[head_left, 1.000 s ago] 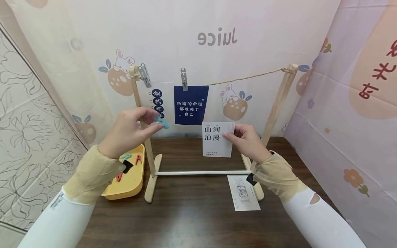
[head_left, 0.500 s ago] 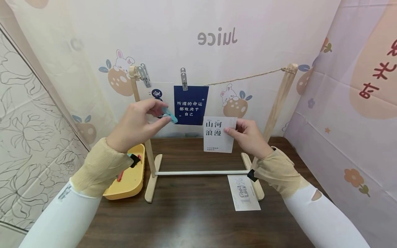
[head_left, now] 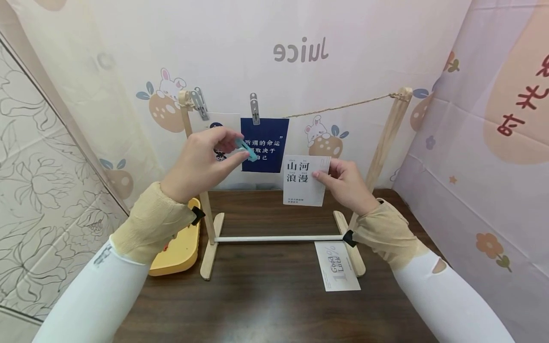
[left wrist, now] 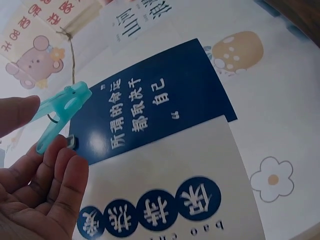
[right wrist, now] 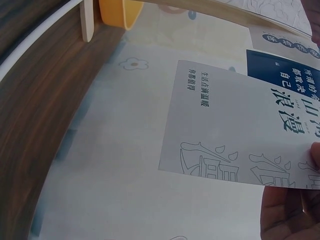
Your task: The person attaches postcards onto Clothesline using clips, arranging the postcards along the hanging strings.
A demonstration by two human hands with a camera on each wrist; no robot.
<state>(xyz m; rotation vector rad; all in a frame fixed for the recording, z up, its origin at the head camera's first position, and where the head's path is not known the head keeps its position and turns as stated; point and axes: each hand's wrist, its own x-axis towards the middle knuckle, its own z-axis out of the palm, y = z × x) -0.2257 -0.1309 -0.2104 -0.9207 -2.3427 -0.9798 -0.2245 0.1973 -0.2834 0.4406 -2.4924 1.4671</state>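
you have your left hand (head_left: 210, 159) pinching a teal clothespin (head_left: 249, 151): thumb on one leg, fingertips on the other, the legs apart in a v. in the head view the pin sits in front of the hanging blue card (head_left: 270, 131); whether it touches the card, cannot tell.

your right hand (head_left: 346, 186) grips a white card (head_left: 303, 191) by its upper right edge, thumb on the printed face, fingers behind. the card is roughly upright with a slight tilt, below the twine (head_left: 339, 109) and to the right of the blue card.

the twine runs between the tops of the two posts of a wooden rack (head_left: 383, 138), sagging toward the left. one grey clip (head_left: 255, 109) holds the blue card by its top edge. another grey clip (head_left: 199, 105) is at the far left end, by a hanging card with blue circles (left wrist: 232, 162), which your left hand partly covers in the head view.

a white rod (head_left: 279, 238) joins the rack's feet. on the brown table (head_left: 257, 300), near right, a "good luck" card (head_left: 336, 281) lies by the right foot. a yellow tray (head_left: 188, 252) stands left of the rack, partly hidden by your left wrist; a small red item shows inside, too covered to identify.
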